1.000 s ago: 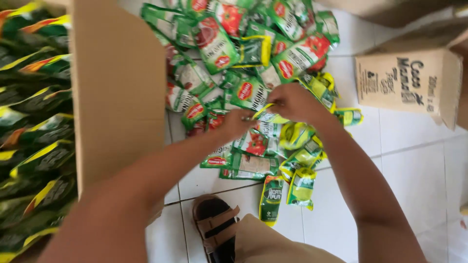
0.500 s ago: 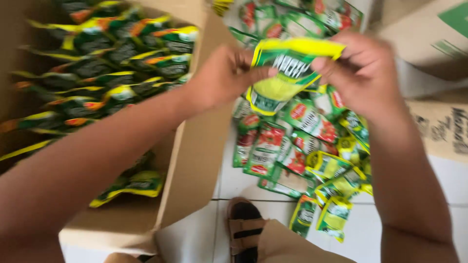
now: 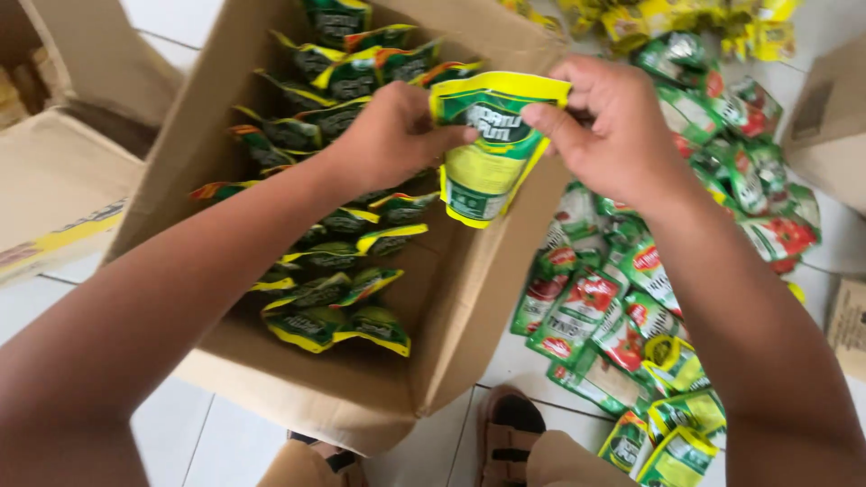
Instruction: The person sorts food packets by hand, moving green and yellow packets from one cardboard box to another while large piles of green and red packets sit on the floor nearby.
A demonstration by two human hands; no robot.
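- The left hand (image 3: 390,135) has its grip closed on the left edge of a yellow-green pouch (image 3: 487,149).
- The right hand (image 3: 613,126) pinches the pouch's upper right edge.
- The pouch hangs upright over the right wall of an open cardboard box (image 3: 460,307) holding rows of similar pouches.
- Loose red-and-green sachets (image 3: 613,307) lie on the tiled floor (image 3: 180,433), right of the box.

This looks like a packing or stock room of a small shop or home business, with work done on a white tiled floor (image 3: 194,433). An open cardboard box (image 3: 469,298) holds rows of green-and-yellow sachets (image 3: 334,298), more cartons (image 3: 54,194) stand around, and loose green-and-red sachets (image 3: 622,307) lie heaped on the right.
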